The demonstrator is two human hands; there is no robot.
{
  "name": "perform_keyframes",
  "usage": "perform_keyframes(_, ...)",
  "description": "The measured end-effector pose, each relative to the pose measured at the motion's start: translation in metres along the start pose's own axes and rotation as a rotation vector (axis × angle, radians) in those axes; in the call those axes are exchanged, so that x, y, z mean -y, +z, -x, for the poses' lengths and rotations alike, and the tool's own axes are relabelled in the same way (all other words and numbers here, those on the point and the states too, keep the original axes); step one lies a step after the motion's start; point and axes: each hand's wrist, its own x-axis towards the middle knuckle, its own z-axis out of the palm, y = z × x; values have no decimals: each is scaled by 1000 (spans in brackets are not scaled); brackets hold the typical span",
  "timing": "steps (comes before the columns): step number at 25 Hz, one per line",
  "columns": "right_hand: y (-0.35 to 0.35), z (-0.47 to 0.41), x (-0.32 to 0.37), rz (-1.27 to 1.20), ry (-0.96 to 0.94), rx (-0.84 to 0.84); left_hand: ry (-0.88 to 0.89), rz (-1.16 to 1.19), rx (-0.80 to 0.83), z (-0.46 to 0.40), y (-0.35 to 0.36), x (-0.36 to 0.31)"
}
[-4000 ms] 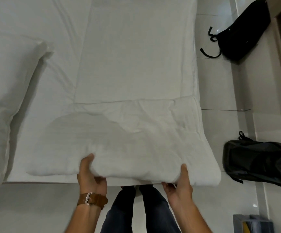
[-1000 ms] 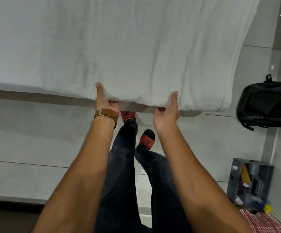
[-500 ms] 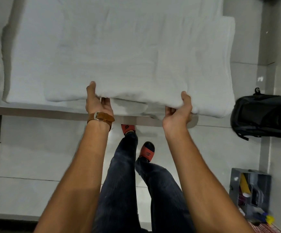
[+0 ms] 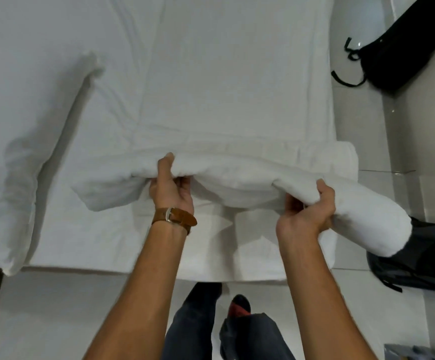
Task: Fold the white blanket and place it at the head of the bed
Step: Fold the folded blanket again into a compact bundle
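Since half a second ago, both of my hands have lifted the folded edge of the white blanket (image 4: 237, 175) off the near part of the bed (image 4: 198, 74) and carried it farther onto the mattress, so it now hangs in a raised, sagging roll between them instead of lying flat at the near edge. My left hand (image 4: 170, 189) grasps the blanket's fold, thumb on top and fingers curled underneath; a brown leather watch strap (image 4: 174, 219) circles that wrist. My right hand (image 4: 307, 211) clenches the blanket farther right, fingers wrapped around a thick bunch, and the free end droops past the bed's right side, over a dark backpack (image 4: 424, 261) on the tiled floor (image 4: 55, 315). A lower layer of blanket lies flat beneath my hands at the bed's near edge. A white pillow (image 4: 21, 165) lies along the left side. Another black bag (image 4: 403, 40) sits on the floor at the far right. My dark trousers (image 4: 193, 328) and a red-and-black slipper (image 4: 238, 306) show below.
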Motion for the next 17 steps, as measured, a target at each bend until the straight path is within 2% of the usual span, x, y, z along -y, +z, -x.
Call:
perform_keyframes(12, 128, -47, 17, 100, -16, -29, 87, 19, -38, -35, 102, -2)
perform_keyframes(17, 200, -68, 24, 57, 9, 42, 92, 26, 71, -59, 167, -9)
